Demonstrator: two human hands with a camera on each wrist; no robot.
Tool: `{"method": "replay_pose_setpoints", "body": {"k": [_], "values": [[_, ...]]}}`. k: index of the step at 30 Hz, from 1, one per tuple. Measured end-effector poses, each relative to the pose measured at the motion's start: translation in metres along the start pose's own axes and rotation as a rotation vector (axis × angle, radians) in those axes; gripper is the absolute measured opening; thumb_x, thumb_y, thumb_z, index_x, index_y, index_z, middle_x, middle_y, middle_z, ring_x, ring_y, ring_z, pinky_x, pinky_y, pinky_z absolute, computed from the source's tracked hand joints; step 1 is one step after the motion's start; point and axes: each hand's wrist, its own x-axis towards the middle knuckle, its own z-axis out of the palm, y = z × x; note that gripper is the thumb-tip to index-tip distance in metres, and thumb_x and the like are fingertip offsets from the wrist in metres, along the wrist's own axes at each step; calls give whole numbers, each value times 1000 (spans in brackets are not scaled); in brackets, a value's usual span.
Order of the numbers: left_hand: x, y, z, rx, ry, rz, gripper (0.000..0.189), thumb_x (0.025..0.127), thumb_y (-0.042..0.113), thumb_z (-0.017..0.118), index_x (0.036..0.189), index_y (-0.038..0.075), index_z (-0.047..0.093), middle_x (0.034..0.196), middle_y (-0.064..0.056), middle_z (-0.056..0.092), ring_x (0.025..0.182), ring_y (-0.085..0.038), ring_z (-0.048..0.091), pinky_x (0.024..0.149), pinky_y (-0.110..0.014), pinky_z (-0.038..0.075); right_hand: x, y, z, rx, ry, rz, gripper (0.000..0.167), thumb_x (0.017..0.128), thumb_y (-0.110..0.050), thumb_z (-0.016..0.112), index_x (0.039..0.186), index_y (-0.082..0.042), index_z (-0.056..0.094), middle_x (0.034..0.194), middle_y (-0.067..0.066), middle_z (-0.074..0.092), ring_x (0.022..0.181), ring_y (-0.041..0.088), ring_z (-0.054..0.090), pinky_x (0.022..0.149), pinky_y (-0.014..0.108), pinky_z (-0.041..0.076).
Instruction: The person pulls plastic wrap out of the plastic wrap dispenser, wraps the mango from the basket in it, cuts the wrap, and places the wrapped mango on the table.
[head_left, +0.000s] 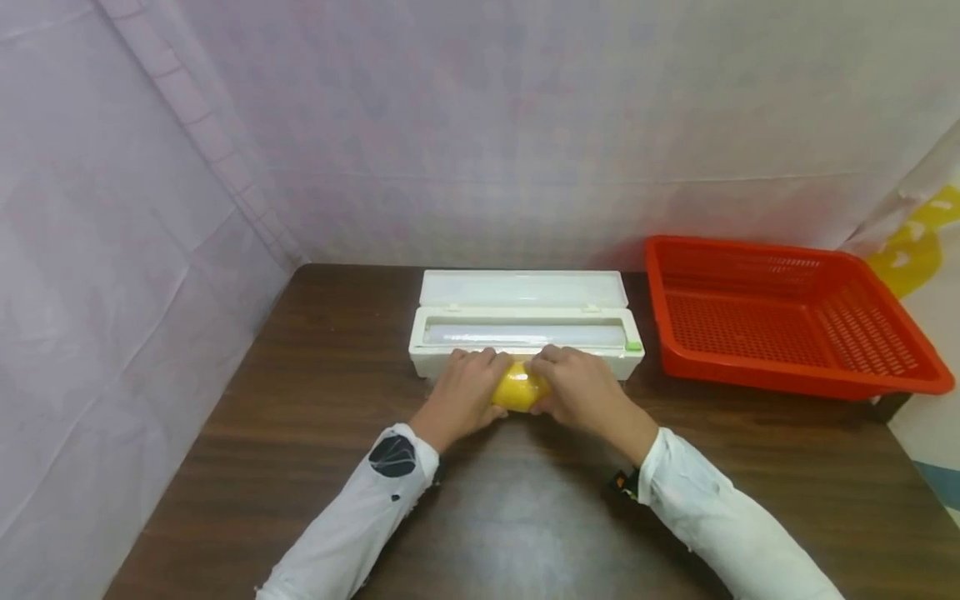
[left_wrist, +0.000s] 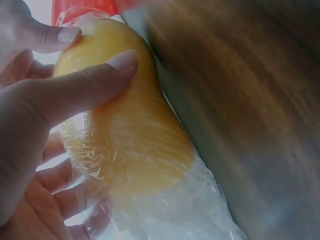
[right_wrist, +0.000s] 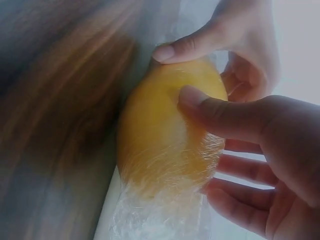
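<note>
A smooth yellow fruit, mango-like in shape, is held between both hands just in front of a white cling film dispenser. Clear cling film covers the fruit and bunches loosely past its ends. My left hand grips one end, its thumb pressed on the wrapped skin and its fingers curled behind. From the other end my right hand grips the fruit in the same way, as the right wrist view shows. Both thumbs lie close together on the fruit. The far side of the fruit is hidden.
The dispenser's lid is tipped back, with a film roll inside and a green piece at its right end. A red plastic basket stands to the right on the dark wooden table. White sheeting hangs behind.
</note>
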Motion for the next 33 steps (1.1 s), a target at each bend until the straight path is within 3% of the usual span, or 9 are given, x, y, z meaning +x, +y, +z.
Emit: {"method": "replay_pose_setpoints", "body": {"k": [9, 13, 15, 18, 20, 22, 25, 28, 33], "values": [[-1, 12, 2, 109, -47, -70, 72, 67, 43, 92, 123, 11, 58, 111, -6, 68, 98, -23, 65, 84, -39, 49, 0, 6, 3, 36, 9, -1, 50, 66, -34, 95, 106, -12, 74, 97, 1, 70, 81, 19, 66, 72, 36, 58], [0, 18, -3, 173, -87, -97, 79, 69, 56, 87, 124, 9, 57, 115, -9, 61, 99, -27, 57, 80, -39, 48, -3, 9, 4, 68, 24, -24, 52, 71, -40, 91, 111, -11, 74, 105, 3, 72, 88, 22, 69, 79, 40, 58], [0, 18, -6, 156, -92, -111, 80, 70, 63, 83, 125, 10, 59, 116, -9, 58, 98, -26, 55, 79, -40, 47, -6, 12, 6, 114, 58, -37, 51, 76, -38, 88, 115, -10, 72, 112, 5, 73, 95, 24, 70, 84, 43, 58], [0, 15, -10, 95, -107, -133, 75, 75, 68, 76, 122, 11, 63, 117, -8, 58, 96, -25, 54, 78, -41, 47, -16, 20, 9, 209, 188, -11, 47, 80, -33, 85, 118, -7, 71, 115, 6, 71, 100, 24, 69, 85, 42, 58], [0, 11, -12, 48, -129, -141, 70, 80, 68, 72, 122, 12, 65, 116, -8, 60, 96, -25, 55, 78, -41, 47, -24, 29, 11, 251, 323, 59, 42, 82, -27, 84, 115, -6, 71, 107, 7, 69, 91, 23, 69, 78, 40, 58], [1, 8, -13, 29, -149, -150, 65, 84, 68, 68, 120, 13, 67, 115, -8, 62, 96, -25, 56, 78, -43, 48, -31, 42, 12, 274, 429, 184, 38, 83, -25, 82, 113, -5, 71, 94, 7, 65, 78, 21, 65, 67, 36, 55], [4, 4, -15, 12, -166, -162, 60, 89, 66, 63, 118, 14, 69, 116, -8, 63, 96, -25, 57, 80, -44, 49, -41, 59, 15, 278, 482, 397, 37, 86, -26, 79, 114, -4, 70, 80, 7, 56, 65, 19, 56, 57, 33, 44], [6, 2, -17, 0, -173, -169, 57, 92, 64, 61, 118, 14, 69, 116, -8, 64, 96, -25, 58, 81, -44, 49, -52, 64, 23, 289, 465, 548, 44, 89, -29, 76, 124, -6, 66, 92, 10, 55, 67, 19, 54, 58, 32, 40], [9, -1, -17, -20, -166, -169, 54, 94, 61, 59, 119, 13, 69, 114, -9, 64, 96, -25, 58, 81, -43, 49, -59, 63, 34, 294, 515, 610, 51, 91, -30, 73, 132, -4, 59, 124, 20, 46, 83, 30, 55, 67, 43, 44]]}}
